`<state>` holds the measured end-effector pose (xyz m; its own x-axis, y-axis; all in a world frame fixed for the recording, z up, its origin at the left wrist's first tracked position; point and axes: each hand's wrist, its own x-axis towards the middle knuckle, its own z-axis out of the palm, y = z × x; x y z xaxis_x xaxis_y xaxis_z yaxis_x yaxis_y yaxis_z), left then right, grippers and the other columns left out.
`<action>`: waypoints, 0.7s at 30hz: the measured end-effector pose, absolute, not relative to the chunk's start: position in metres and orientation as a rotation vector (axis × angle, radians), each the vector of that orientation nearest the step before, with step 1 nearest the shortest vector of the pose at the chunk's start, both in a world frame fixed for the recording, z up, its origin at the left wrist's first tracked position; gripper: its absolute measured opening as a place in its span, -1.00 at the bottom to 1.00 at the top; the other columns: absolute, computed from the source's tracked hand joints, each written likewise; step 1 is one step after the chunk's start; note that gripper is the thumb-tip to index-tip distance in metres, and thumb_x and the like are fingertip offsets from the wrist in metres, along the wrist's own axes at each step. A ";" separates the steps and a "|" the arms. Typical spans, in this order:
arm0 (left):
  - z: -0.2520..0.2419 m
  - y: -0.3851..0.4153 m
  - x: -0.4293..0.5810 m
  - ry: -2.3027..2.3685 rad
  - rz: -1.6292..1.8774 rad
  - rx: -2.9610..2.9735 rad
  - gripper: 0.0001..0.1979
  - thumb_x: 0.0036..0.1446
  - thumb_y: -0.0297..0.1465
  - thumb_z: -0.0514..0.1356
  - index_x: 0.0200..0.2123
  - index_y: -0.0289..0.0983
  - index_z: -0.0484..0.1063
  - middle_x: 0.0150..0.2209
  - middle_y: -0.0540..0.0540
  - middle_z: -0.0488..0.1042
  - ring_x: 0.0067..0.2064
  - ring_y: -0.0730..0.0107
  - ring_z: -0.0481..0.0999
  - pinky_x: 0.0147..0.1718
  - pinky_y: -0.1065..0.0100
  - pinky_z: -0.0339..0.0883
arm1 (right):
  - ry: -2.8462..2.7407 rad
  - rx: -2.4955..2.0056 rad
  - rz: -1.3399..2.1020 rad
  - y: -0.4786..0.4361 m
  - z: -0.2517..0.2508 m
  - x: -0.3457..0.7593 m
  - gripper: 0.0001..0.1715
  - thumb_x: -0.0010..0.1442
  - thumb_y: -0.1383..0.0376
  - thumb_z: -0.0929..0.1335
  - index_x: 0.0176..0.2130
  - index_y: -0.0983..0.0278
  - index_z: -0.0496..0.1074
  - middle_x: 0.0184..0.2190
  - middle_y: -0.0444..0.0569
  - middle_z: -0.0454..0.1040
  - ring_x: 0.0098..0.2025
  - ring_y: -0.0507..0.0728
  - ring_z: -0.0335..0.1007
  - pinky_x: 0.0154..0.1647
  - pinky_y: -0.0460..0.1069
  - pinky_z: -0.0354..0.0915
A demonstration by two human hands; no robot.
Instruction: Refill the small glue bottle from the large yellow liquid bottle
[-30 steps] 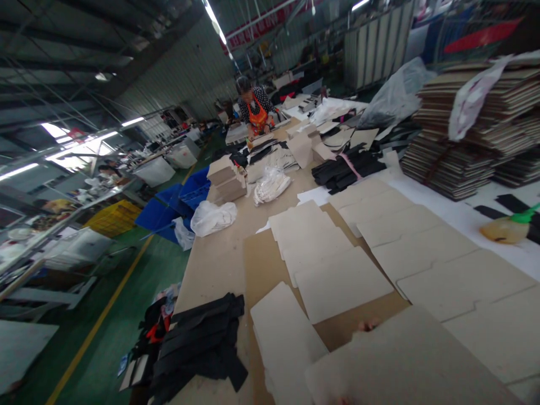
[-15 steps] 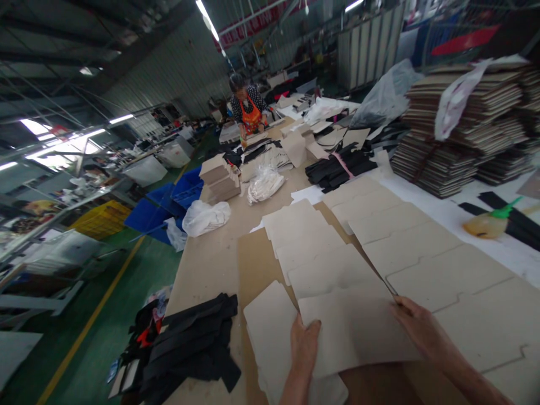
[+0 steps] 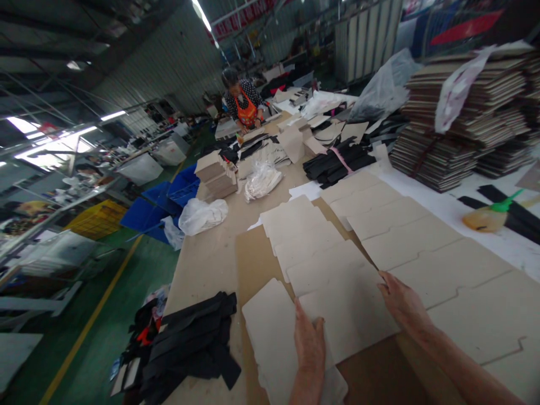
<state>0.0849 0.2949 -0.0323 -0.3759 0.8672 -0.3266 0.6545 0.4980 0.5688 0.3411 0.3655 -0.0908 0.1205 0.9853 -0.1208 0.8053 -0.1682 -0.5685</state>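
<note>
A pale grey cardboard sheet (image 3: pixel 343 320) lies at the near end of an overlapping row of similar sheets (image 3: pixel 312 253). On its left edge is my left hand (image 3: pixel 309 343), thumb over the top and fingers at the side. My right hand (image 3: pixel 400 301) pinches the right edge, close to the gap beside the second row of sheets (image 3: pixel 447 270). To the left of my left hand rests a small stack of cardboard pieces (image 3: pixel 272 332), partly under my wrist. My fingertips beneath the edges are hidden.
Black strips (image 3: pixel 194 343) lie at the table's left edge. Tall tied stacks of boards (image 3: pixel 459 118) stand at the right, near a yellow bottle with a green nozzle (image 3: pixel 485 219). Plastic bags (image 3: pixel 205 216) and a cardboard stack (image 3: pixel 217 174) sit farther back. A co-worker (image 3: pixel 244 104) stands beyond.
My right hand has moved up and slightly left along with the sheet's right side. The sheet now lies flatter against the row. My left hand stays at its left edge.
</note>
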 end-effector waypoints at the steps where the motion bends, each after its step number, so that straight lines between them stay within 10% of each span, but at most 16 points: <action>1: -0.034 0.294 0.085 2.148 0.455 1.253 -0.25 0.19 -0.44 0.10 0.37 -0.57 -0.12 0.38 -0.47 0.14 0.39 0.07 0.18 0.36 0.22 0.04 | -1.761 -2.037 0.653 0.367 -0.091 0.340 -0.56 0.30 0.28 0.18 0.08 0.32 0.40 -0.05 0.23 0.56 -0.12 0.30 0.53 -0.12 0.11 0.35; 11: -0.010 0.262 0.094 2.210 0.448 1.400 -0.32 0.16 -0.41 0.13 0.34 -0.46 0.10 0.40 -0.43 0.07 0.42 -0.10 0.08 0.38 -0.01 0.06 | -1.939 -1.743 0.481 0.358 -0.065 0.335 -0.62 0.24 0.28 0.18 -0.09 0.36 0.48 0.00 0.38 0.42 0.11 0.46 0.29 0.21 0.36 0.15; 21: -0.024 0.164 0.019 2.616 0.368 0.935 -0.39 0.23 -0.39 0.06 0.27 -0.61 0.13 0.26 -0.52 0.24 0.33 -0.17 0.20 0.34 -0.05 0.06 | -2.315 -1.219 0.960 0.302 -0.053 0.169 -0.53 0.22 0.37 0.26 0.11 0.28 0.40 0.05 0.11 0.52 0.09 0.20 0.45 0.15 0.02 0.33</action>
